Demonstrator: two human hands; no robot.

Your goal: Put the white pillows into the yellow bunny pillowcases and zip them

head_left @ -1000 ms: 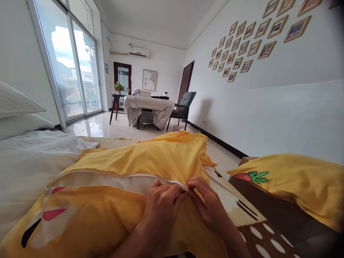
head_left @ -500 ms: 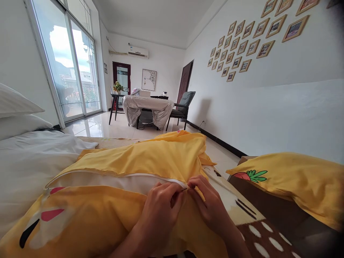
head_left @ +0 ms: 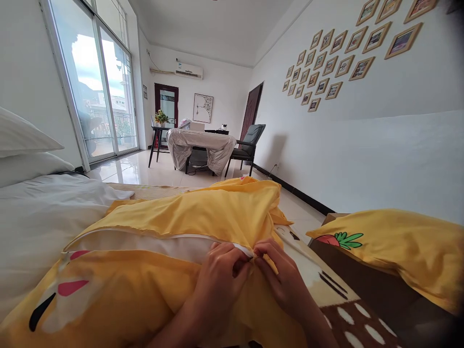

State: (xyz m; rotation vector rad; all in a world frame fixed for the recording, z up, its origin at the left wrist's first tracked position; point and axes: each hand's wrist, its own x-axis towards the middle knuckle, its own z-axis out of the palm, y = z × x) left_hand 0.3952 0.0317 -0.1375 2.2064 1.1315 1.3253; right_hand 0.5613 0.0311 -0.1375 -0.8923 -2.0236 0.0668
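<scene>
A yellow pillowcase [head_left: 174,212] with pink and black printed marks lies in front of me, a white pillow [head_left: 137,243] showing through its long opening. Along that opening's edge runs a white zipper [head_left: 241,248]. My left hand [head_left: 223,275] is closed in a pinch on the zipper's right end. Right beside it, my right hand [head_left: 277,270] pinches the yellow fabric at the same corner. The fingertips nearly meet, and they hide the zipper's slider.
White bedding [head_left: 54,203] and stacked pillows [head_left: 25,140] lie at left. Another yellow pillow [head_left: 398,241] with a carrot print rests on a brown box [head_left: 348,270] at right. A patterned blanket [head_left: 348,314] lies beneath. Farther off stand a covered table [head_left: 199,140] and a chair [head_left: 248,147].
The whole view has shifted slightly to the right. Both hands keep their pinch at the zipper's right end, with hardly any movement relative to the pillowcase.
</scene>
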